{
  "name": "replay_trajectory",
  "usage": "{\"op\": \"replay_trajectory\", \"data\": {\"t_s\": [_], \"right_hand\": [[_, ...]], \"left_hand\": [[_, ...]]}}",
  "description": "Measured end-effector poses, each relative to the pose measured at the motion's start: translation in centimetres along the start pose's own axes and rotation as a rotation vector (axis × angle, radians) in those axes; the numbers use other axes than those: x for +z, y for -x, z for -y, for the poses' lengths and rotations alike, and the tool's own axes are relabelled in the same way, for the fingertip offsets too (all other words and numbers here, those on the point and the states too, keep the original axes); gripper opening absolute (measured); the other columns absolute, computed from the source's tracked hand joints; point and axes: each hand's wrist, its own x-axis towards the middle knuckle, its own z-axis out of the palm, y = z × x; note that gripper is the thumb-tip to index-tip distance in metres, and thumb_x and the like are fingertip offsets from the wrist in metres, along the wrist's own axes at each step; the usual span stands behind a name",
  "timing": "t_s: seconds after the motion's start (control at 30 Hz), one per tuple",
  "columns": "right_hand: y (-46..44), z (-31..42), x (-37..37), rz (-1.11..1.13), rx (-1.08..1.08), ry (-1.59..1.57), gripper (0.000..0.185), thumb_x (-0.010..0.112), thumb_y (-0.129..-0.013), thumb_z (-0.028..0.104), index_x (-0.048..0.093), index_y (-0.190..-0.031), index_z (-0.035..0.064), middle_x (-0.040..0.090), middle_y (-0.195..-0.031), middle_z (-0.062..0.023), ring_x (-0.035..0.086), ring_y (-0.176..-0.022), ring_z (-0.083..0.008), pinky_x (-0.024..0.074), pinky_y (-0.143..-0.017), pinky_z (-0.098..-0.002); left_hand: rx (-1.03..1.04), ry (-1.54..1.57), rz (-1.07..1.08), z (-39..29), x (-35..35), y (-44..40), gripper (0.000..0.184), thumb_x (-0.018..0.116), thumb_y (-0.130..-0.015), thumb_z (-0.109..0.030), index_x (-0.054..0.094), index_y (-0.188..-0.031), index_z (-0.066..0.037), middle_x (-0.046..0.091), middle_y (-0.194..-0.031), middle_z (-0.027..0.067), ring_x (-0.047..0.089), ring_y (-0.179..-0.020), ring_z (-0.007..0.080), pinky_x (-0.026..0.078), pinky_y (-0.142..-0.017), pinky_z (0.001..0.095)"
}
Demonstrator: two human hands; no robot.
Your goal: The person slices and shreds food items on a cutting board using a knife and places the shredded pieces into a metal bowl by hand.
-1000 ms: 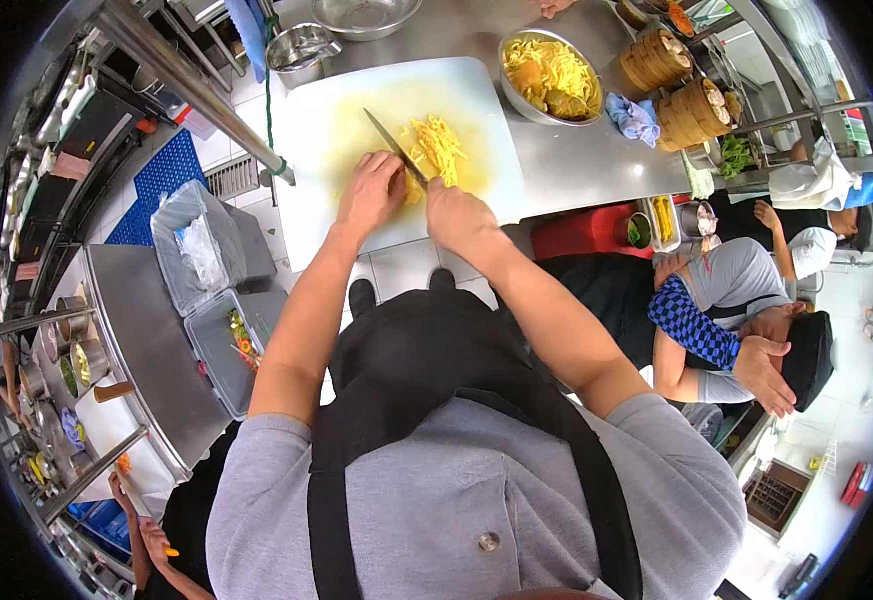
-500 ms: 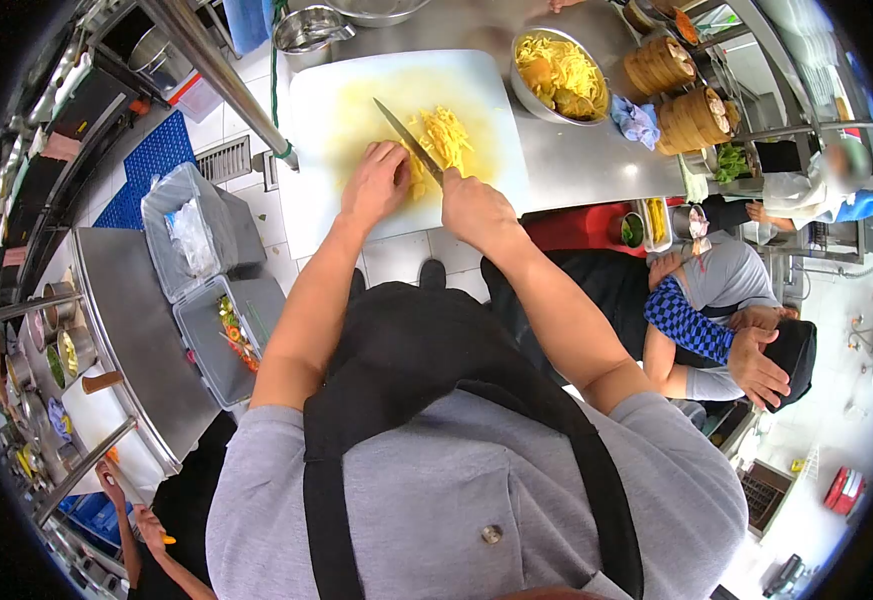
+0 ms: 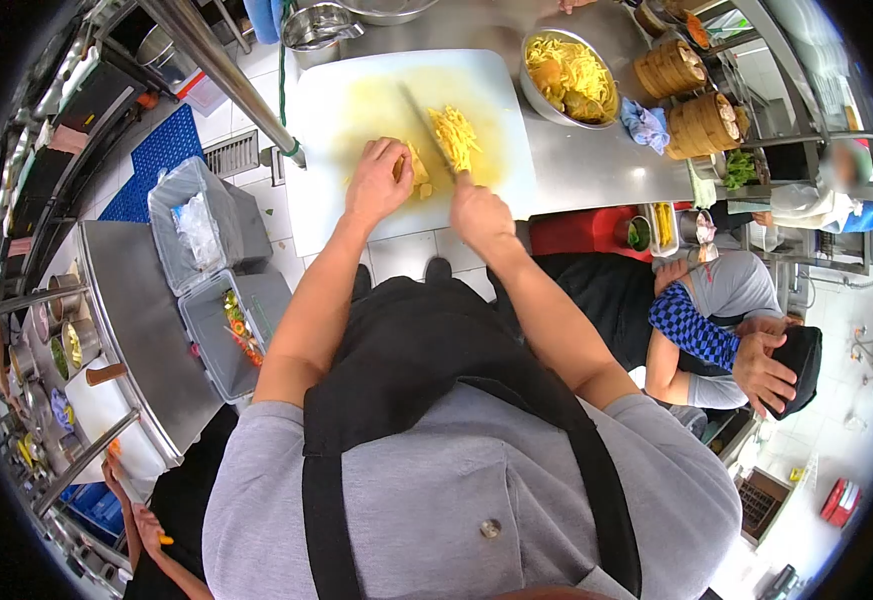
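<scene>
My right hand (image 3: 481, 212) is wrapped round the handle of a kitchen knife (image 3: 426, 128), its blade pointing away from me and slightly blurred. Against the blade's right side lies a heap of thin yellow strips (image 3: 454, 138). To the left of the knife, my left hand (image 3: 378, 180) has its fingers curled down on a yellow vegetable piece (image 3: 416, 172), partly hidden under them. All of this is on a white cutting board (image 3: 321, 105) with yellow stains. Beyond the board's right edge stands a metal bowl (image 3: 528, 90) holding yellow strips and larger lumps.
A blue cloth (image 3: 644, 122) and bamboo steamers (image 3: 696, 130) stand right of the bowl. Metal pans (image 3: 316, 28) sit behind the board. At left are grey bins (image 3: 231, 225) and a steel post (image 3: 226, 80). A co-worker (image 3: 736, 330) with crossed arms is close on my right.
The knife has shifted right, away from my left hand, and the strips now lie apart from the piece under my left fingers. My left hand stays nearly in place.
</scene>
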Motion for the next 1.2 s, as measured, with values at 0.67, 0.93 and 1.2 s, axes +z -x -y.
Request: {"op": "replay_trajectory", "data": {"t_s": [0.67,0.93,1.2], "right_hand": [[0.9,2.2,-3.8,0.068,-0.176,0.047,0.027,0.048,-0.096,0.008,0.057,-0.116,-0.0071,0.073,-0.097,-0.0333,0.076,-0.091,-0.0453,0.0609,-0.082,-0.053],[-0.7,2.8,-1.4,0.026,-0.14,0.011,0.025,0.051,-0.095,0.007,0.056,-0.115,-0.0085,0.072,-0.1,-0.0362,0.075,-0.092,-0.0464,0.0611,-0.083,-0.0528],[0.1,1.3,1.8,-0.032,-0.147,-0.008,0.019,0.05,-0.096,0.006,0.056,-0.109,-0.0064,0.073,-0.089,-0.0306,0.076,-0.087,-0.0449,0.0625,-0.078,-0.0509]], "left_hand": [[0.145,-0.068,0.136,0.2,0.0,-0.5,0.016,0.069,-0.083,-0.001,0.065,-0.099,-0.003,0.065,-0.101,0.012,0.06,-0.1,0.0346,0.052,-0.088,0.0433],[0.145,-0.025,0.099,0.0,0.0,-0.4,0.017,0.069,-0.083,0.002,0.063,-0.099,-0.003,0.065,-0.1,0.0137,0.061,-0.1,0.0368,0.051,-0.089,0.0445],[0.125,0.004,0.075,0.0,0.1,-0.3,0.017,0.069,-0.083,0.001,0.064,-0.1,-0.003,0.066,-0.1,0.0143,0.061,-0.101,0.0373,0.051,-0.088,0.0453]]}}
